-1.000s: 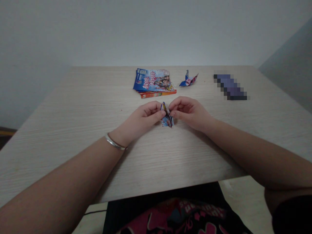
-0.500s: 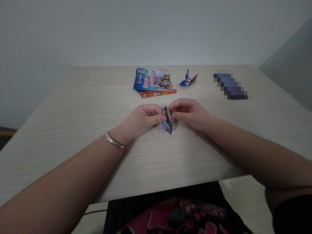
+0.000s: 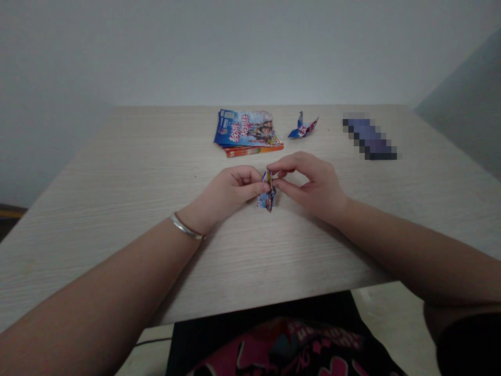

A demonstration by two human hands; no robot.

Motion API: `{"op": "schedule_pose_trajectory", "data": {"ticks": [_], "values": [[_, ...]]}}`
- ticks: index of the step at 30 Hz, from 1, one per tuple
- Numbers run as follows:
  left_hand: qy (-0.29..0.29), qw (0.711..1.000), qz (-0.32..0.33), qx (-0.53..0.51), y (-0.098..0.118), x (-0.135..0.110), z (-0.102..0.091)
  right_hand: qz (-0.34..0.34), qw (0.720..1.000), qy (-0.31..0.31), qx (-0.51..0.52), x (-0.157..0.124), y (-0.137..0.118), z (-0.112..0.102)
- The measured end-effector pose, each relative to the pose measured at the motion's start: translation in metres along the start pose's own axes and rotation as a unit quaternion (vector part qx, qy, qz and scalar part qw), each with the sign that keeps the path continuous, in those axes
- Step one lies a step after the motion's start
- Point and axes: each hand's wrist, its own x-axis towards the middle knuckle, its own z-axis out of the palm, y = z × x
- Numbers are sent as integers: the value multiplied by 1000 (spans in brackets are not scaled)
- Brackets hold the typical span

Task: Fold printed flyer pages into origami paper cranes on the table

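Observation:
Between my hands is a small piece of folded printed paper, blue, white and red, held just above the table with its pointed end toward me. My left hand pinches it from the left, thumb on the near side and fingers curled behind. From the right, my right hand grips the paper's upper edge between thumb and fingertips, the fingers arched over it. Some of the folds are hidden by the fingertips. Beyond my right hand stands a folded paper crane in the same blue and red print.
A stack of printed leaflets lies past my left hand, with an orange printed strip at its near edge. A blurred dark phone-like slab is at the right. The pale wooden table meets a wall behind.
My right hand has lifted and opened its arch a little, its fingers now at the paper's top edge. The folded paper has turned and looks narrower; my left hand keeps its pinch.

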Motion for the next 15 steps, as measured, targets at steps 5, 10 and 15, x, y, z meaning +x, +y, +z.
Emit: {"op": "schedule_pose_trajectory", "data": {"ticks": [5, 10, 15], "values": [[9, 1000, -1, -9, -1, 0, 1, -20, 999, 21, -28, 0, -2, -2], [1, 997, 5, -77, -1, 2, 4, 12, 1000, 21, -17, 1, -1, -1], [3, 996, -4, -88, -2, 1, 4, 29, 999, 4, -14, 3, 4, 0]]}}
